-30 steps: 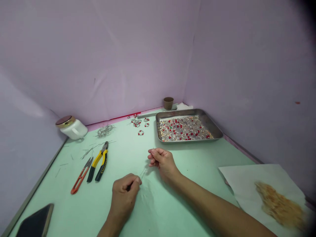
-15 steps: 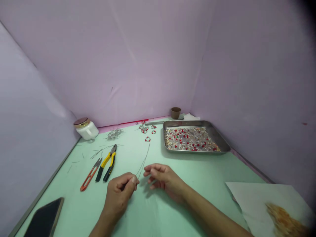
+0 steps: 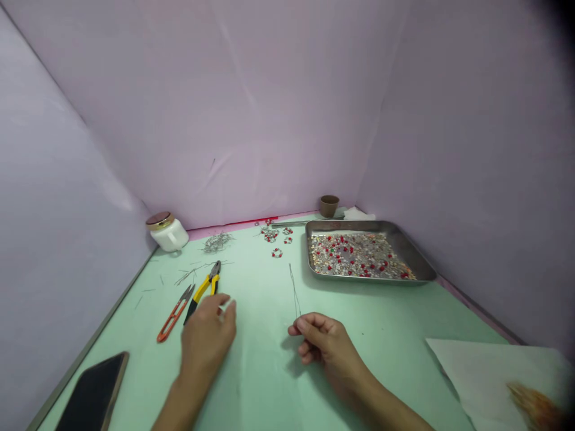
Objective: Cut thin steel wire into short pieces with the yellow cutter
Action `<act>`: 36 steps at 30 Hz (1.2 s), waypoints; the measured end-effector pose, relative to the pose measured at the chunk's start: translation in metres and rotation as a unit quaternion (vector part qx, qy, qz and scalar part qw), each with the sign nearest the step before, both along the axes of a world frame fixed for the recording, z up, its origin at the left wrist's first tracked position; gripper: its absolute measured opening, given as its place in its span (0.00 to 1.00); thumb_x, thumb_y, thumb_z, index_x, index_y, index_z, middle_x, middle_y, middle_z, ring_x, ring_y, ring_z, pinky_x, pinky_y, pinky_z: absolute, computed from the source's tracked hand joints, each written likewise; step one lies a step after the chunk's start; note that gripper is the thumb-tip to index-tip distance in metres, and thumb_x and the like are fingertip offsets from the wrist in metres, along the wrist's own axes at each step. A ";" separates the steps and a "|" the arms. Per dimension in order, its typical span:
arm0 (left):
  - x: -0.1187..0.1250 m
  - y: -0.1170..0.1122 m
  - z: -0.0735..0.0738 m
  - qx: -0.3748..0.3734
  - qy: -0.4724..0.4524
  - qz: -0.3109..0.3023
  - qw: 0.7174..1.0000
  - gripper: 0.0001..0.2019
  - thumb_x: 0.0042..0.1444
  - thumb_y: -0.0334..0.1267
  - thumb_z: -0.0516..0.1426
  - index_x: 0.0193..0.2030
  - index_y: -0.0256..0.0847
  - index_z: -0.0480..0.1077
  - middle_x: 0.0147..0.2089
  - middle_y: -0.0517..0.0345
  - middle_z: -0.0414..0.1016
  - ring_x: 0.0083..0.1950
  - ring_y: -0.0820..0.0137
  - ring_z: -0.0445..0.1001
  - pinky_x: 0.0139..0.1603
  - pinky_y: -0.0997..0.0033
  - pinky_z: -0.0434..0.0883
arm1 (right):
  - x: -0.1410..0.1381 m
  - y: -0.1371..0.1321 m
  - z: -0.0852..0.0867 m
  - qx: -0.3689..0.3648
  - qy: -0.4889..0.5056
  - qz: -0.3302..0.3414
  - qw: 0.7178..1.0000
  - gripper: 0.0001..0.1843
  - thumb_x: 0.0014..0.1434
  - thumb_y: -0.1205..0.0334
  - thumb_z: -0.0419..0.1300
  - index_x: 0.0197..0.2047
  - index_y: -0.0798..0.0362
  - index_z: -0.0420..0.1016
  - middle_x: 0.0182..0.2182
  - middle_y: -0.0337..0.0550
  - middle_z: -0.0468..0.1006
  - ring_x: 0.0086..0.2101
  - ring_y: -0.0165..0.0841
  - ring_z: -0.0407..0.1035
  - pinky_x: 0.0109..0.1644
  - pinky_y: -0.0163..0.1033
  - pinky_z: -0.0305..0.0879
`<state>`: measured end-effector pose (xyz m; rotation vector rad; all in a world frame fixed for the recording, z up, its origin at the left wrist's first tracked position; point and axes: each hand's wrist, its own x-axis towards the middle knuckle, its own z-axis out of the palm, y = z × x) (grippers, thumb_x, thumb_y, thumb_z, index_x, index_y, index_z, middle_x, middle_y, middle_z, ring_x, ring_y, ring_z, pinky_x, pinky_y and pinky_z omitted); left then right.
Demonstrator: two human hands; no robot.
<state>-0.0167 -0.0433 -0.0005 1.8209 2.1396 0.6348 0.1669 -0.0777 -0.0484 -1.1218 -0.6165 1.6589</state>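
Note:
A thin folded wire (image 3: 294,290) stands up from my right hand (image 3: 326,344), pinched between thumb and fingertips, its two strands pointing away from me. My left hand (image 3: 209,329), slightly blurred, is beside the yellow-and-black pliers (image 3: 208,286) and covers part of their handles. Its thumb and forefinger are apart, and I see nothing held between them; the other fingers are mostly hidden. Left of the pliers lie orange-handled thread snips (image 3: 173,318), blades pointing away.
A metal tray (image 3: 372,279) of mixed beads stands at the right, with a brown cup (image 3: 329,206) behind. Small beaded rings (image 3: 270,234), a wire pile (image 3: 218,242) and a lidded white jar (image 3: 172,237) are farther back. A phone (image 3: 92,392) and paper (image 3: 476,365) lie nearer.
The wire has passed from my left hand to my right. My left hand has let go and moved left to the pliers. The view has shifted slightly.

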 end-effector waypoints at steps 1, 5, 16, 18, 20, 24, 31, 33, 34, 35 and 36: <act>-0.011 0.008 0.001 0.010 0.044 0.019 0.999 0.19 0.51 0.41 0.46 0.43 0.32 0.67 0.42 0.40 0.70 0.45 0.51 0.66 0.43 0.54 0.61 | 0.001 0.000 0.000 -0.001 -0.002 0.001 1.000 0.16 0.40 0.54 0.66 0.25 0.59 0.72 0.27 0.46 0.76 0.16 0.23 0.63 0.18 0.29 0.59; -0.031 0.027 -0.007 -0.012 0.153 0.017 0.988 0.24 0.50 0.45 0.46 0.50 0.30 0.61 0.46 0.36 0.66 0.49 0.45 0.61 0.45 0.49 0.58 | 0.001 -0.001 0.000 -0.002 -0.003 -0.003 1.000 0.17 0.39 0.56 0.67 0.29 0.60 0.72 0.21 0.42 0.74 0.15 0.23 0.62 0.17 0.29 0.60; -0.038 0.028 -0.006 -0.152 0.139 0.016 0.978 0.05 0.35 0.35 0.50 0.23 0.41 0.63 0.28 0.51 0.65 0.24 0.59 0.67 0.22 0.64 0.60 | 0.008 0.000 0.005 0.009 0.020 0.022 1.000 0.11 0.41 0.60 0.63 0.23 0.59 0.68 0.20 0.40 0.69 0.17 0.24 0.61 0.16 0.29 0.59; -0.035 0.017 -0.004 -0.163 0.093 -0.017 0.982 0.04 0.32 0.32 0.49 0.20 0.42 0.61 0.24 0.57 0.63 0.23 0.64 0.66 0.21 0.67 0.59 | 0.009 0.000 0.006 0.013 0.013 0.027 0.999 0.09 0.42 0.61 0.61 0.21 0.58 0.66 0.19 0.38 0.68 0.17 0.24 0.60 0.16 0.30 0.58; -0.029 0.003 -0.003 -0.168 0.033 -0.053 0.984 0.09 0.31 0.30 0.47 0.23 0.43 0.61 0.22 0.61 0.61 0.23 0.67 0.66 0.21 0.71 0.60 | 0.011 0.001 0.006 0.021 0.001 0.028 0.999 0.07 0.42 0.63 0.59 0.20 0.58 0.66 0.17 0.37 0.67 0.17 0.24 0.60 0.17 0.30 0.58; -0.010 -0.022 0.006 -0.164 -0.203 -0.160 0.952 0.23 0.27 0.28 0.45 0.34 0.42 0.68 0.31 0.61 0.68 0.32 0.67 0.69 0.32 0.71 0.66 | 0.014 0.004 0.004 0.044 -0.033 0.026 0.998 0.06 0.41 0.64 0.58 0.19 0.57 0.65 0.14 0.36 0.66 0.15 0.24 0.58 0.18 0.30 0.56; 0.013 -0.039 0.012 -0.226 -0.278 -0.273 0.893 0.32 0.25 0.25 0.45 0.41 0.43 0.71 0.48 0.57 0.68 0.48 0.57 0.66 0.48 0.65 0.64 | 0.020 0.008 0.008 0.082 -0.069 0.017 0.994 0.05 0.39 0.64 0.57 0.18 0.57 0.66 0.12 0.34 0.64 0.14 0.23 0.55 0.18 0.31 0.52; 0.011 -0.040 0.006 -0.223 -0.285 -0.270 0.892 0.31 0.25 0.26 0.46 0.41 0.43 0.72 0.49 0.57 0.68 0.51 0.56 0.64 0.51 0.63 0.62 | 0.019 0.008 0.008 0.094 -0.058 0.029 0.993 0.04 0.39 0.65 0.57 0.18 0.56 0.66 0.13 0.34 0.64 0.14 0.23 0.56 0.18 0.31 0.52; 0.009 -0.040 0.002 -0.220 -0.287 -0.266 0.893 0.32 0.24 0.27 0.46 0.41 0.44 0.72 0.49 0.57 0.68 0.53 0.55 0.63 0.53 0.62 0.60 | 0.019 0.008 0.008 0.099 -0.056 0.036 0.993 0.04 0.39 0.65 0.57 0.18 0.56 0.66 0.13 0.34 0.64 0.15 0.24 0.56 0.19 0.31 0.53; 0.008 -0.040 -0.001 -0.215 -0.288 -0.261 0.896 0.32 0.24 0.27 0.45 0.41 0.44 0.72 0.49 0.57 0.68 0.54 0.55 0.62 0.55 0.60 0.58 | 0.019 0.007 0.007 0.102 -0.056 0.041 0.992 0.04 0.39 0.66 0.57 0.18 0.56 0.66 0.13 0.34 0.64 0.15 0.24 0.56 0.19 0.31 0.53; 0.006 -0.039 -0.003 -0.211 -0.287 -0.256 0.899 0.32 0.23 0.28 0.45 0.40 0.45 0.73 0.49 0.57 0.68 0.55 0.55 0.61 0.56 0.59 0.56 | 0.018 0.007 0.007 0.105 -0.057 0.046 0.992 0.04 0.40 0.66 0.57 0.18 0.56 0.66 0.13 0.33 0.64 0.15 0.24 0.56 0.19 0.31 0.53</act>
